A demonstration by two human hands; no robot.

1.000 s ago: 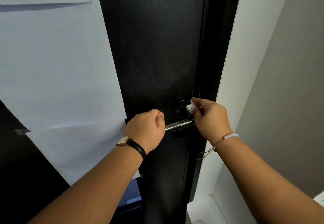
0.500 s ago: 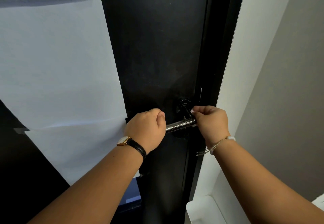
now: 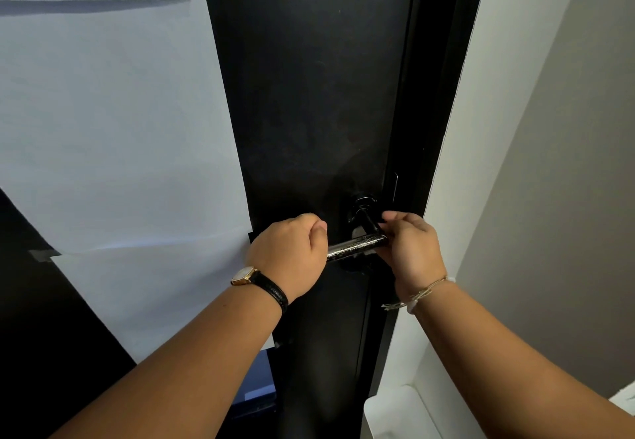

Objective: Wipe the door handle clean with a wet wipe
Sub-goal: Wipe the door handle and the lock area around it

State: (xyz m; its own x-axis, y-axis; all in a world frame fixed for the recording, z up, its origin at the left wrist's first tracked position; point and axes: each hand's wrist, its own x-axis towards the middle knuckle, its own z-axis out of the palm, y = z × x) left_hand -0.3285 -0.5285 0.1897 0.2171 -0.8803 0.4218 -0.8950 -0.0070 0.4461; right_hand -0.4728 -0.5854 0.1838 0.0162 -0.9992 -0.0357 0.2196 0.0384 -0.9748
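A dark lever door handle point(image 3: 357, 245) with a worn, speckled bar sits on a black door point(image 3: 309, 95). My left hand point(image 3: 292, 256), with a black-strapped watch on the wrist, is closed around the bar's free left end. My right hand point(image 3: 409, 249), wearing a thin bracelet, is closed at the bar's right end where it bends toward the round rose point(image 3: 362, 203). A small pale bit of the wet wipe point(image 3: 368, 252) peeks out under the bar by my right fingers; the rest of it is hidden inside the hand.
Large white paper sheets point(image 3: 103, 129) are taped over the door's left part. The black door frame point(image 3: 436, 95) and a white wall edge point(image 3: 481, 129) run just right of the handle. A white object point(image 3: 395, 411) sits low on the right.
My right hand dropped from the rose down onto the right end of the bar, and the white wipe, visible above the hand a second ago, is now almost hidden. The left hand stayed put.
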